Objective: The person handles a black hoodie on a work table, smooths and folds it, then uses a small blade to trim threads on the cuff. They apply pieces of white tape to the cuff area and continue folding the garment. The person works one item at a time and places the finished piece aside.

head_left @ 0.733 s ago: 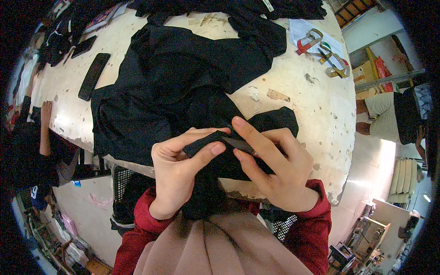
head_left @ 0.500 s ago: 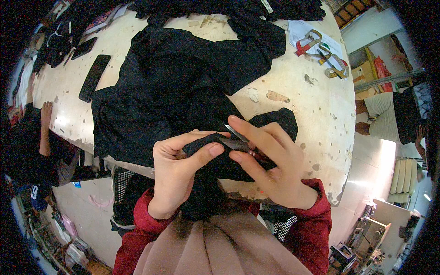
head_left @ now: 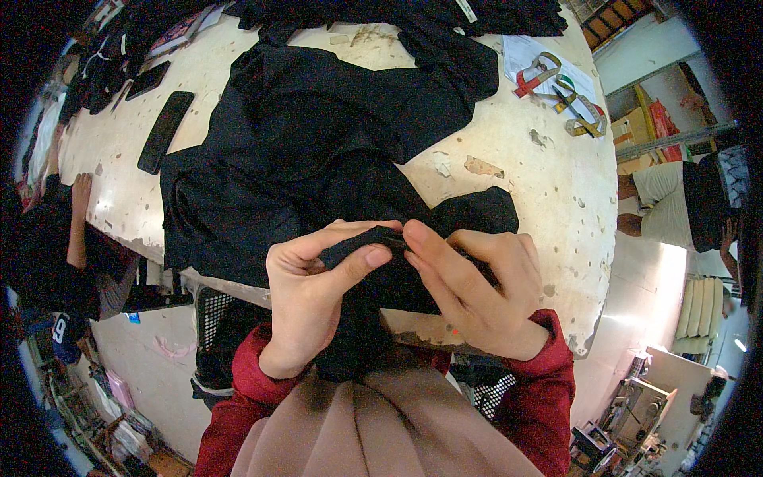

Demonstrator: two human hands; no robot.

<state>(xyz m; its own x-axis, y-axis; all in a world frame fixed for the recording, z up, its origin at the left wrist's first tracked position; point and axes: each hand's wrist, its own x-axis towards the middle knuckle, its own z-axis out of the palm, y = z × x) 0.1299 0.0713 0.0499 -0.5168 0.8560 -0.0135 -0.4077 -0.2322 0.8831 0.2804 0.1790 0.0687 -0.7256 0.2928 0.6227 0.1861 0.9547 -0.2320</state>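
A black cloth garment (head_left: 310, 111) lies spread over the table and hangs down its near edge towards me. My left hand (head_left: 306, 282) is closed on a fold of this black fabric, pinched between thumb and fingers. Close beside it, my right hand (head_left: 489, 286) is closed as well, its thumb and index fingertips pinching the same fold at its right end. The small metal blades seen earlier do not show now; whether they are still inside my right palm is hidden.
The worn, pale table (head_left: 548, 230) carries a phone (head_left: 165, 133) at left and a measuring tape (head_left: 588, 119) on white paper (head_left: 517, 56) at far right. More black cloth (head_left: 509, 16) lies along the back. Another person's hand (head_left: 81, 195) rests at the left edge.
The snips in my right hand have gone from sight. My right fingertips have closed together onto the fabric fold. My left hand keeps its pinch in about the same place.
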